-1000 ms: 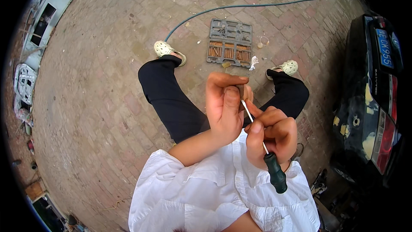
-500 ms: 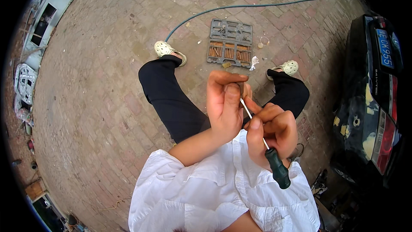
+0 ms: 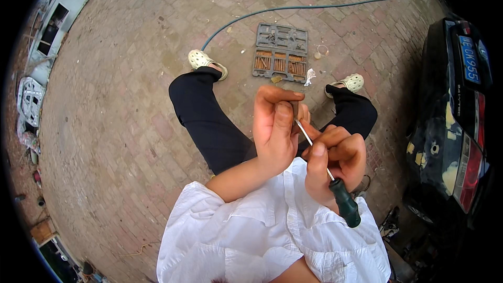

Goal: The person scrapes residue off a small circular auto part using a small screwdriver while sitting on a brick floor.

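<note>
My left hand (image 3: 275, 128) is closed, pinching a small dark brown piece (image 3: 294, 109) between thumb and index finger; its kind is too small and hidden to tell. In my right hand (image 3: 340, 160) is a screwdriver (image 3: 346, 204) with a dark green handle and a thin metal shaft. My right fingers grip it along the shaft, and the handle sticks out below them toward my shirt. The shaft's tip points up and left, right beside the small piece; whether they touch cannot be made out.
An open grey tool case (image 3: 281, 52) with rusty rod-like pieces lies on the brick paving between my feet in cream clogs (image 3: 199, 60). Past it curves a green hose (image 3: 293, 7). A dark car (image 3: 445, 126) with patched paint stands at right; a white panel (image 3: 65, 13) is at far left.
My right hand and the screwdriver have shifted slightly to the right, and the handle has risen a little. My left hand has barely moved and keeps its pinch on the small piece.
</note>
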A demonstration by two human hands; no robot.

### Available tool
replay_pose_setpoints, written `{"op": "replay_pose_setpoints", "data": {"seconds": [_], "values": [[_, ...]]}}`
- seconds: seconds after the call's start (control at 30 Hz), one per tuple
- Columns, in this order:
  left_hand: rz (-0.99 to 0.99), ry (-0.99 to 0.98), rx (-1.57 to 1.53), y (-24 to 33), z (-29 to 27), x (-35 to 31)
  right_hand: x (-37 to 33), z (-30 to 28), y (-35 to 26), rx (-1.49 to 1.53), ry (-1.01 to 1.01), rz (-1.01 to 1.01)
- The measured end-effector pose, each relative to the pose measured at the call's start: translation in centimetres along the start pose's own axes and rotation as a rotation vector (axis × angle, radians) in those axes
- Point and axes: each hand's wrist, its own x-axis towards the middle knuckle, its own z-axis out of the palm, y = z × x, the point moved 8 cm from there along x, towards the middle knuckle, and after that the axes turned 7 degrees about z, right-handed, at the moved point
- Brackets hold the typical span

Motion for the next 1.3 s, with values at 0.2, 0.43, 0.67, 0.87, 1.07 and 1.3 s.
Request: {"op": "replay_pose_setpoints", "data": {"seconds": [0.2,0.43,0.67,0.87,1.07,1.3], "values": [[0.01,-0.016,0.025,0.2,-0.1,0.1,0.1,0.3,-0.1,-0.012,-0.023,-0.073],[0.019,-0.039,0.066,0.3,-0.2,0.2,0.3,0.3,-0.3,-0.044,-0.04,-0.036],[0.04,-0.043,0.041,0.0,-0.3,0.3,0.2,0.7,0.2,-0.051,-0.055,0.105],[-0.022,-0.009,-0.034,-0.4,-0.4,0.2,0.2,0.8,0.5,-0.034,-0.076,0.101],[-0.012,0.016,0.064,-0.2,-0.9,0.1,0.3,0.8,0.4,-0.07,0.004,-0.02],[-0.07,0.032,-0.028,-0.4,-0.7,-0.3,0.1,-0.1,1.7,-0.076,0.046,0.162]]}}
